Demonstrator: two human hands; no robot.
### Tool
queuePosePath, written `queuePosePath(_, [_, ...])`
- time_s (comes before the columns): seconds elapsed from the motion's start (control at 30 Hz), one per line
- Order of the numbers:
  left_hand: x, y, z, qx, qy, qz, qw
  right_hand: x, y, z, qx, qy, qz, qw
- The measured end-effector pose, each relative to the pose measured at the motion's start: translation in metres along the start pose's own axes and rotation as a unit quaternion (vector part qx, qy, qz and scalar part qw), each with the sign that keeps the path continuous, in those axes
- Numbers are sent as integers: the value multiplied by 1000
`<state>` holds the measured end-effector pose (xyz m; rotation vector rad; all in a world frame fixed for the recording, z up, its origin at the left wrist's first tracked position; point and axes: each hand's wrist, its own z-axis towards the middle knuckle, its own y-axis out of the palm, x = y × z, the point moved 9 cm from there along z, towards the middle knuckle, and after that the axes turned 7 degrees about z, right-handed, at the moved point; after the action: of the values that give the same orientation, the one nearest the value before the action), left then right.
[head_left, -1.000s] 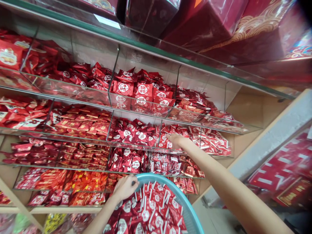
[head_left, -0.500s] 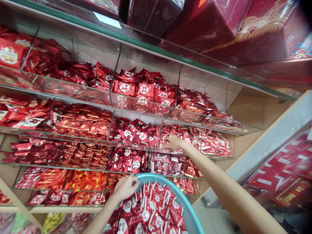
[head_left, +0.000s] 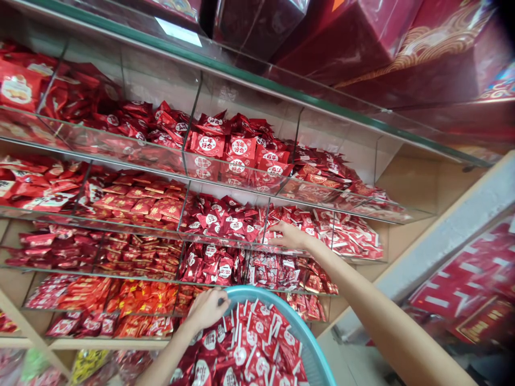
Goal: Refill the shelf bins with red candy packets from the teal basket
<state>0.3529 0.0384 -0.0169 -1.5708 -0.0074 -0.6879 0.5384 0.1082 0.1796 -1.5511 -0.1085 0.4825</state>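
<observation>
My left hand (head_left: pixel 209 308) is closed over the near-left rim of a blue plastic basket (head_left: pixel 309 327). Red-wrapped sweets (head_left: pixel 257 343) fill the basket; many have short white sticks like lollipops, while darker red packets with white labels lie on the left. My right hand (head_left: pixel 287 236) reaches into a glass-fronted shelf compartment, its fingers stretched out over red packets with white sticks (head_left: pixel 306 219). Its fingertips are close to or touching these packets, and I see nothing gripped. Just left of it, beyond a divider, lie dark red packets with white labels (head_left: pixel 221 217).
Glass shelf fronts (head_left: pixel 132 225) and dividers split the rows of red and orange packets. Large dark red boxes (head_left: pixel 341 37) stand on the glass shelf above. A wooden side panel (head_left: pixel 410 182) bounds the shelving at right, with red goods (head_left: pixel 466 268) beyond.
Almost nothing has moved. My right hand's fingers look slightly more spread over the packets; my left hand keeps its hold on the basket rim.
</observation>
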Motion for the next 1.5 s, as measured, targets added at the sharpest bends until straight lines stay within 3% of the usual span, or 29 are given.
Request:
queuePosePath(0.2, [0,1,0,-1,2,7,1000,-1,5,5,31,74,2,997])
queuePosePath(0.33, [0,1,0,2,3,5,1000,-8,4,12,34,56,13,998])
queuePosePath(0.47, [0,2,1,7,11,4,1000,1,-5,10,39,49,34,997])
queuePosePath(0.67, [-2,4,1,16,21,10,1000,15,-22,-2,140,29,160,977])
queuePosePath(0.9, [0,2,1,10,20,7,1000,-1,-10,-7,90,-58,182,978])
queuePosePath(1.13, [1,1,0,1,11,6,1000,2,-6,-15,50,-40,168,984])
queuePosePath(1.5, [2,0,0,6,9,5,1000,-9,-15,-7,75,-32,150,985])
